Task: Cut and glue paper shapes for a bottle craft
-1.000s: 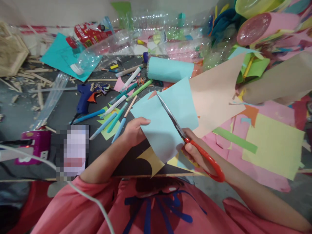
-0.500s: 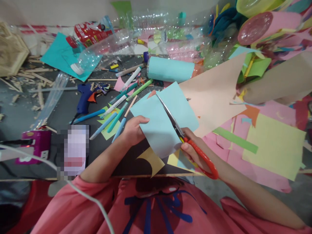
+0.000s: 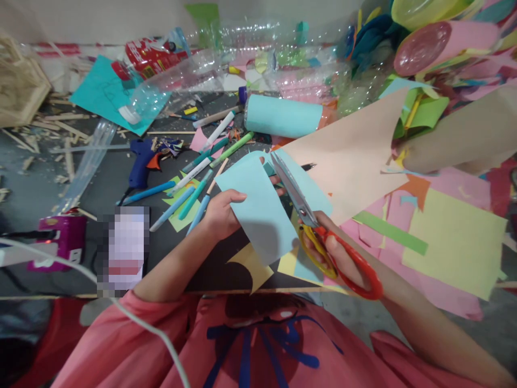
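My left hand [image 3: 221, 216] is closed on a light blue sheet of paper [image 3: 260, 215], its thumb on top and its other fingers underneath. Some of those fingertips show through a long cut in the sheet. To the right of the cut, a narrower part of the paper [image 3: 307, 180] lies beyond the blades. My right hand [image 3: 338, 249] grips a pair of scissors [image 3: 294, 189] by red and yellow handles. The blades lie along the cut, pointing away from me, and their tips are near the paper's far edge.
Several markers [image 3: 194, 178], a blue glue gun [image 3: 141, 161] and a phone [image 3: 128, 245] lie on the left. A blue-wrapped bottle [image 3: 285, 116] and clear plastic bottles are behind the paper. Large peach paper [image 3: 355, 156] and yellow paper [image 3: 456, 242] spread out on the right.
The scissors have shifted slightly right, and their handles have spread apart. The cut has opened into a wide gap, exposing my left fingertips. My left hand stays nearly in place.
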Motion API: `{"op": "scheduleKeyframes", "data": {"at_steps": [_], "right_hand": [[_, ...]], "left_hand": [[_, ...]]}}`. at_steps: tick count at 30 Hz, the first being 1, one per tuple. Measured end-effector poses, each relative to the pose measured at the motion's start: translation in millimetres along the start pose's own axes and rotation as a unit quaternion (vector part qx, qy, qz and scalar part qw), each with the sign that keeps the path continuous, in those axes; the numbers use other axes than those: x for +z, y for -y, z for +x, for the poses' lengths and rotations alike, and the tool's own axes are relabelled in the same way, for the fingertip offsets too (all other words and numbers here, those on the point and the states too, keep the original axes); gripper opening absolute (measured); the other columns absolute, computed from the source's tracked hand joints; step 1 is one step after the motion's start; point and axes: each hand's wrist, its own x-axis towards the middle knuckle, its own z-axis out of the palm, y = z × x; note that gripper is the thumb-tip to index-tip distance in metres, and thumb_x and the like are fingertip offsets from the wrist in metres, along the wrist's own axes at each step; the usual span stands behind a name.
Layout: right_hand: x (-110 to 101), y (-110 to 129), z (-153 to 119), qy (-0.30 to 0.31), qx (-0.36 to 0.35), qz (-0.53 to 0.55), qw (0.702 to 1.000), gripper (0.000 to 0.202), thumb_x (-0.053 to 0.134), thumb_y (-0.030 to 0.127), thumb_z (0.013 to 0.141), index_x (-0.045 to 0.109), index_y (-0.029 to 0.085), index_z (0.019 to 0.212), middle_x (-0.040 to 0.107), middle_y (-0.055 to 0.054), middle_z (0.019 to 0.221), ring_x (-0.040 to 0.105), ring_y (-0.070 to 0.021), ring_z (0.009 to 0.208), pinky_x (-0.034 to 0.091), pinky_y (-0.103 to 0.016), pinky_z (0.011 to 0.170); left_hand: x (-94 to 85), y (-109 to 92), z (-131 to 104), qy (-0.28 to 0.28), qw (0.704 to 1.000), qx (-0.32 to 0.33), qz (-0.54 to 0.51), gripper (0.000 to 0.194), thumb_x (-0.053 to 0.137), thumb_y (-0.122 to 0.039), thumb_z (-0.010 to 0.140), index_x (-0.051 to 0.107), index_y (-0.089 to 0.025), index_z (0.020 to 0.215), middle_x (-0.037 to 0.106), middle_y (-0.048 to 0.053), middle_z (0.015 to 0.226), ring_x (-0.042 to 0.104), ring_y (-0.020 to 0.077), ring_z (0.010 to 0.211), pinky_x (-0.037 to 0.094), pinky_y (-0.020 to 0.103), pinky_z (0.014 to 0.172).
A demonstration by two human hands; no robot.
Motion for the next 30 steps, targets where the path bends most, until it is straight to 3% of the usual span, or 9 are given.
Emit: {"op": "scheduleKeyframes", "data": {"at_steps": [5, 10, 14, 18, 21, 25, 27, 30], "right_hand": [[-27, 9, -13, -0.007, 0.037, -0.118, 0.992, 0.040, 0.045, 0.063, 0.091, 0.053, 0.024, 0.100, 0.044, 0.005, 0.060, 0.037, -0.0100, 0.046, 0.030, -0.023, 0.040], [-47, 0, -17, -0.082, 0.089, -0.307, 0.944, 0.033, 0.054, 0.055, 0.089, 0.055, 0.025, 0.103, 0.067, -0.005, 0.084, 0.062, -0.0218, 0.072, 0.048, -0.031, 0.061], [-56, -7, -28, -0.073, 0.144, -0.340, 0.927, 0.031, 0.056, 0.051, 0.088, 0.058, 0.026, 0.107, 0.073, -0.011, 0.096, 0.070, -0.0303, 0.081, 0.051, -0.036, 0.065], [-72, -2, -48, -0.076, 0.153, -0.323, 0.931, 0.026, 0.053, 0.038, 0.091, 0.063, 0.030, 0.114, 0.072, -0.013, 0.118, 0.070, -0.0338, 0.102, 0.053, -0.038, 0.079], [-87, -1, -60, -0.039, 0.181, -0.367, 0.912, 0.040, 0.046, 0.030, 0.093, 0.060, 0.034, 0.130, 0.058, -0.008, 0.143, 0.059, -0.0325, 0.126, 0.052, -0.041, 0.092], [-95, -6, -62, -0.038, 0.171, -0.414, 0.893, 0.043, 0.053, 0.034, 0.086, 0.063, 0.035, 0.128, 0.065, -0.007, 0.134, 0.065, -0.0339, 0.116, 0.055, -0.047, 0.088], [-92, -7, -58, -0.067, 0.134, -0.423, 0.894, 0.042, 0.053, 0.033, 0.084, 0.064, 0.034, 0.125, 0.069, -0.007, 0.127, 0.069, -0.0322, 0.106, 0.057, -0.047, 0.084], [-85, -4, -47, -0.119, 0.047, -0.441, 0.889, 0.040, 0.052, 0.030, 0.081, 0.066, 0.031, 0.119, 0.073, -0.009, 0.109, 0.071, -0.0273, 0.080, 0.059, -0.042, 0.066]], "left_hand": [[11.0, -6, 2, -0.100, 0.993, 0.069, 0.003, 0.053, 0.044, -0.020, 0.064, 0.062, -0.020, 0.114, 0.074, 0.005, 0.096, 0.063, 0.0301, 0.112, 0.051, 0.043, 0.094], [-14.4, -7, 8, -0.196, 0.972, 0.133, -0.005, 0.028, 0.049, -0.025, 0.070, 0.065, -0.023, 0.093, 0.073, 0.000, 0.082, 0.063, 0.0289, 0.109, 0.051, 0.040, 0.095], [-31.6, -6, 14, -0.243, 0.949, 0.197, -0.036, 0.016, 0.056, -0.025, 0.073, 0.064, -0.025, 0.086, 0.073, -0.003, 0.081, 0.064, 0.0224, 0.109, 0.051, 0.032, 0.094], [-34.6, -8, 15, -0.278, 0.932, 0.230, -0.037, 0.010, 0.057, -0.024, 0.077, 0.065, -0.024, 0.083, 0.075, -0.004, 0.085, 0.060, 0.0208, 0.118, 0.048, 0.030, 0.098], [-34.3, -10, 14, -0.274, 0.929, 0.246, -0.035, 0.003, 0.062, -0.025, 0.078, 0.064, -0.024, 0.080, 0.075, -0.006, 0.086, 0.057, 0.0177, 0.123, 0.046, 0.026, 0.099], [-26.4, -13, 12, -0.293, 0.920, 0.252, -0.064, 0.003, 0.066, -0.026, 0.078, 0.065, -0.023, 0.080, 0.074, -0.008, 0.079, 0.060, 0.0157, 0.116, 0.048, 0.023, 0.095], [-20.1, -13, 12, -0.322, 0.910, 0.251, -0.074, 0.003, 0.064, -0.025, 0.079, 0.064, -0.023, 0.079, 0.073, -0.008, 0.077, 0.063, 0.0162, 0.110, 0.051, 0.023, 0.091], [-15.0, -12, 14, -0.372, 0.880, 0.287, -0.065, 0.006, 0.063, -0.028, 0.078, 0.061, -0.022, 0.077, 0.073, -0.004, 0.078, 0.067, 0.0180, 0.100, 0.056, 0.025, 0.084]]}}
